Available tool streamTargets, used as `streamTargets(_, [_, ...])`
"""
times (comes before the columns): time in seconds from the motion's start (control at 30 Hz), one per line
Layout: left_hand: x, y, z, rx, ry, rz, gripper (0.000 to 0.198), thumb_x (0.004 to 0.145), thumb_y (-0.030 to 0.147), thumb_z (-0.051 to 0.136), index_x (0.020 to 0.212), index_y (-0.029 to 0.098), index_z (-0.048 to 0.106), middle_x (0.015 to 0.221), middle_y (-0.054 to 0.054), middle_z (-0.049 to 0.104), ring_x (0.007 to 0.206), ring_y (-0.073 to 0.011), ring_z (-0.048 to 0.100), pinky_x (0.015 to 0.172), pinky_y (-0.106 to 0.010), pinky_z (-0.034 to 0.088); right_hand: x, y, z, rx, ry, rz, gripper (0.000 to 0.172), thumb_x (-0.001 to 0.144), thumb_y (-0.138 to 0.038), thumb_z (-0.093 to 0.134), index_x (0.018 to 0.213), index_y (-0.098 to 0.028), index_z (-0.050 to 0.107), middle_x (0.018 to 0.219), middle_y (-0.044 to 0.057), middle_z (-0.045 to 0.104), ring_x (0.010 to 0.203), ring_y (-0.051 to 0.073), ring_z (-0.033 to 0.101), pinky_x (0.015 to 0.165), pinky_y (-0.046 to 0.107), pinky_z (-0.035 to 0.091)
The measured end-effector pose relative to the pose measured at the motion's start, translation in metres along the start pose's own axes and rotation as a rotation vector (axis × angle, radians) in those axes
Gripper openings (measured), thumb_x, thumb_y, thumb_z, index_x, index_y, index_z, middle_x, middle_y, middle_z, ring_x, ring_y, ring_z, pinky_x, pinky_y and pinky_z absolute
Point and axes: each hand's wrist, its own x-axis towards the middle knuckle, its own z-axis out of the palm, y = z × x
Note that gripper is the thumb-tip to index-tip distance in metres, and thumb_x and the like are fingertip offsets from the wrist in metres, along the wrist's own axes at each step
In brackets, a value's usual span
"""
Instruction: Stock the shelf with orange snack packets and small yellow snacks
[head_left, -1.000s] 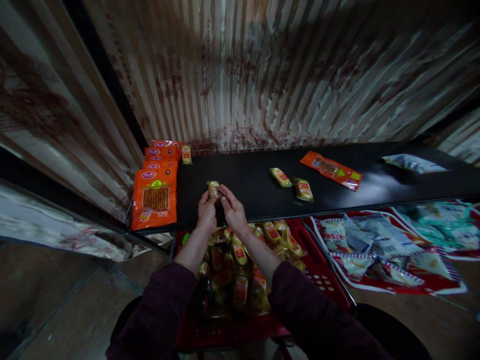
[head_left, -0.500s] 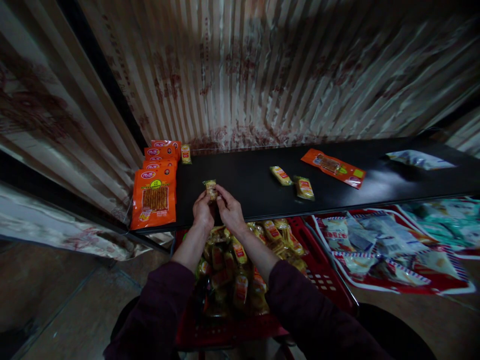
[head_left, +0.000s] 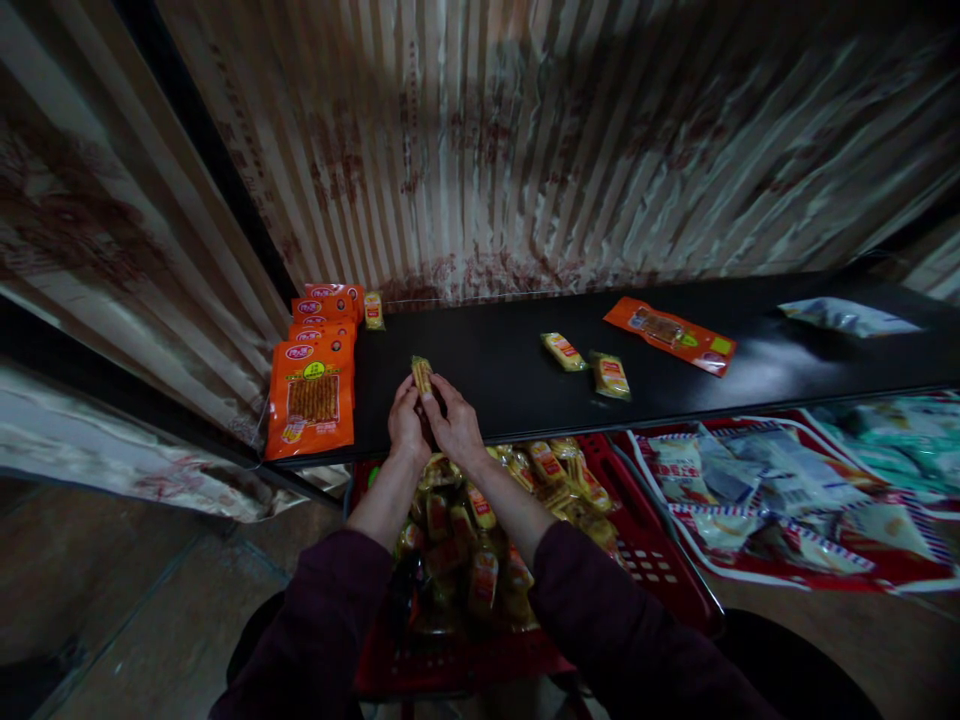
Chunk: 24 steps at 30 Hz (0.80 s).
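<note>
Left hand (head_left: 407,428) and right hand (head_left: 457,425) close together at the front edge of the black shelf (head_left: 487,350), fingers of both clamped on one packet (head_left: 422,376), which stands over the shelf with its far end projecting beyond the fingertips. On the shelf, left to right: overlapping orange packs (head_left: 311,395), a lone packet (head_left: 374,311) just beside their rear, two loose packets (head_left: 564,352), a flat orange pack (head_left: 670,337), a white bag (head_left: 847,317). Below the forearms, a red basket (head_left: 675,580) holds many similar packets (head_left: 484,580).
</note>
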Motion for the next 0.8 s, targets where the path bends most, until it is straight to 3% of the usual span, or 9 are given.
streamTargets(0.23, [-0.005,0.005,0.003,0.087,0.000,0.039,0.043,0.079,0.015,0.051,0.122,0.021,0.058,0.107,-0.004,0.069,0.093,-0.0138,0.065,0.085,-0.024,0.049,0.002,-0.006,0.000,0.015,-0.041,0.132,0.050,0.088,-0.047,0.047,0.127,-0.018,0.054,0.118,0.012,0.065,0.105,0.025,0.063,0.094,0.041,0.048])
streamTargets(0.47, [-0.005,0.005,0.000,0.106,-0.009,0.097,0.039,0.079,0.010,0.054,0.114,0.022,0.063,0.115,-0.003,0.067,0.107,-0.0156,0.061,0.095,-0.026,0.045,0.003,0.000,0.004,0.041,-0.029,0.138,0.039,0.089,-0.038,0.045,0.123,-0.022,0.057,0.116,0.008,0.067,0.103,0.023,0.064,0.095,0.039,0.047])
streamTargets(0.8, [0.002,0.002,-0.004,0.156,-0.018,0.217,0.038,0.077,-0.002,0.048,0.104,0.017,0.067,0.119,-0.007,0.066,0.112,-0.0151,0.059,0.104,-0.029,0.039,0.004,0.011,0.016,0.049,0.034,0.130,0.040,0.087,-0.034,0.047,0.125,-0.021,0.056,0.124,0.009,0.063,0.114,0.024,0.060,0.101,0.041,0.044])
